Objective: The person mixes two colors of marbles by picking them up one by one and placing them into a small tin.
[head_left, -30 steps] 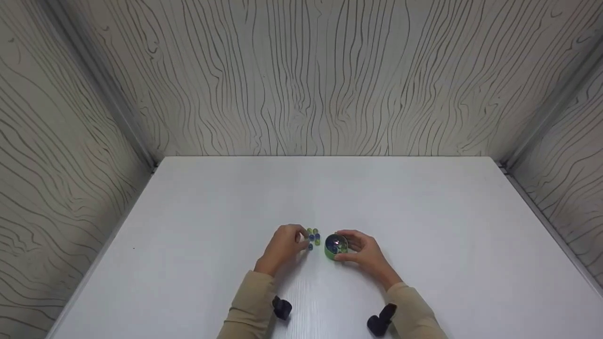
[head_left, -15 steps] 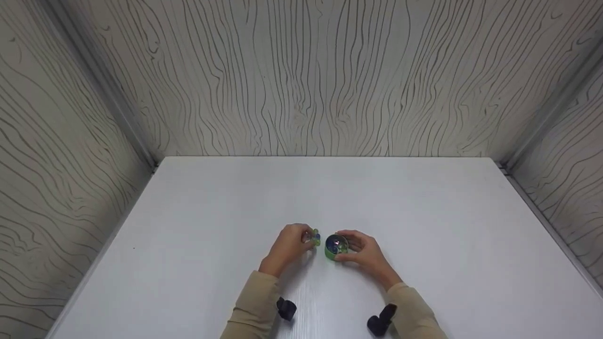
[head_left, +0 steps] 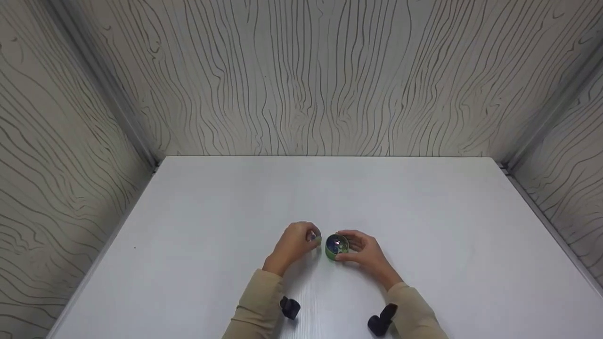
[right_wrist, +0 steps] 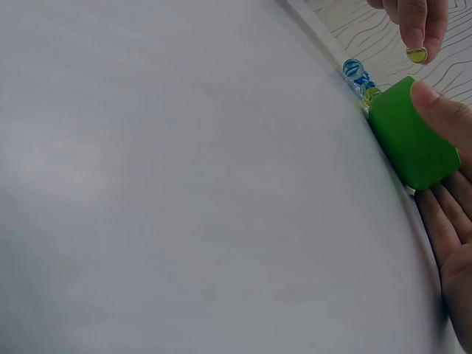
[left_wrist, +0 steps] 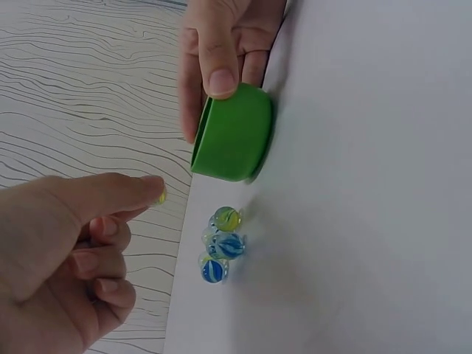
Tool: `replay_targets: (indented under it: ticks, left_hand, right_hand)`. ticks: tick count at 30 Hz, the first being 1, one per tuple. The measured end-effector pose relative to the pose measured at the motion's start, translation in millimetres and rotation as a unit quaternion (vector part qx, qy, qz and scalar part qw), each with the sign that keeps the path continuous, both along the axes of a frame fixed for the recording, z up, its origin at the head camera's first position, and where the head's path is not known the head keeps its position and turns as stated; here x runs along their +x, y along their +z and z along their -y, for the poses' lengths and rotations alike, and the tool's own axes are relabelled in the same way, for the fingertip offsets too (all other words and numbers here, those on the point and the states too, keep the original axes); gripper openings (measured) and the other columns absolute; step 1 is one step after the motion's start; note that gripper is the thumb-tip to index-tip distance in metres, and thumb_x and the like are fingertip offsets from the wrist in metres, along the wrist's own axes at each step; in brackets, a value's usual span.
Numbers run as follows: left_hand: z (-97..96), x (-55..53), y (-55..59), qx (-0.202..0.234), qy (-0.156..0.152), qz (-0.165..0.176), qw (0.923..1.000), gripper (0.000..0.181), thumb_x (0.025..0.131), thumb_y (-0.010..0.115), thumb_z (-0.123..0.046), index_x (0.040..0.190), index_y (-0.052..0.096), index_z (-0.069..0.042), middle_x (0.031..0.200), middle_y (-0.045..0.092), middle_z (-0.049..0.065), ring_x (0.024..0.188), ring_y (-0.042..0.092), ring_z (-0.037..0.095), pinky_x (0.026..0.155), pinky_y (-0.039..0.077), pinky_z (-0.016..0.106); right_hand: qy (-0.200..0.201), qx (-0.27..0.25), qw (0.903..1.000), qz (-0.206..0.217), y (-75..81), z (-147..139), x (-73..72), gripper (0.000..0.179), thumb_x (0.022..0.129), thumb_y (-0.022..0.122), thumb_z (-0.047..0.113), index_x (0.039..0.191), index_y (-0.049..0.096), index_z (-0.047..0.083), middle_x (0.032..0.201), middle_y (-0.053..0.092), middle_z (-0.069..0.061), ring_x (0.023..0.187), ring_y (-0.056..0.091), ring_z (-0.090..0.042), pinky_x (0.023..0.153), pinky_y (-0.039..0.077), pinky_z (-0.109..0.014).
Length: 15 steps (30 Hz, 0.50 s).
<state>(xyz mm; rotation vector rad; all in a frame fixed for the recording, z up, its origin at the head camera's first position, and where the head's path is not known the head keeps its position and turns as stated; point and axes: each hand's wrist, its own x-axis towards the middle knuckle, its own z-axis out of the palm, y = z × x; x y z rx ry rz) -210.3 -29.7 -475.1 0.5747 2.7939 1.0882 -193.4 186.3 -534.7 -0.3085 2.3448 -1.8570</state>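
Observation:
My left hand [head_left: 294, 242] pinches a clear marble [right_wrist: 417, 55] with yellow in it between thumb and fingertips. It is raised above the table, close to the green cup's rim. Under it, several clear marbles [left_wrist: 226, 245] with blue or yellow swirls lie bunched on the table, mostly hidden by the hand in the head view. My right hand [head_left: 367, 254] holds the small green cup [left_wrist: 236, 136] from the side, thumb on the near wall and fingers around the far side. The cup stands upright on the table, with blue and green marbles showing inside it in the head view.
The white table [head_left: 424, 202] runs back to a wood-patterned wall [head_left: 301, 80], with similar panels at left and right. A black wrist camera [head_left: 289, 308] sits at the left sleeve, another black camera [head_left: 381, 320] at the right.
My left hand has moved right and slightly up, over the loose marbles toward the cup, and now holds a yellow marble. My right hand and the cup have stayed in place.

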Motion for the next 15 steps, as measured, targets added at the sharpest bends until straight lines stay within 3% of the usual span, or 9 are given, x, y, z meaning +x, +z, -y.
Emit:
replay_targets:
  ticks: [6,15]
  left_hand:
    - [-3.5,0.4,2.7,0.005,-0.003,0.005,1.0000,0.013,0.085,0.069,-0.010,0.096,0.071,-0.003,0.071,0.051,-0.003,0.064,0.042,0.007,0.058,0.035,0.018]
    - [-8.2,2.6,0.6,0.000,-0.016,-0.017,0.9997,0.014,0.084,0.070,-0.009,0.097,0.072,-0.002,0.087,0.069,0.009,0.071,0.050,0.008,0.065,0.044,0.020]
  right_hand:
    - [-0.001,0.007,1.0000,-0.001,0.4,0.1,-0.1,0.064,0.074,0.082,0.017,0.129,0.055,-0.002,0.134,0.057,-0.024,0.129,0.052,-0.039,0.105,0.046,-0.032]
    - [0.000,0.009,0.9999,-0.006,-2.0,-0.2,-1.4,0.065,0.073,0.082,0.017,0.129,0.055,-0.003,0.134,0.057,-0.026,0.129,0.052,-0.040,0.104,0.046,-0.032]
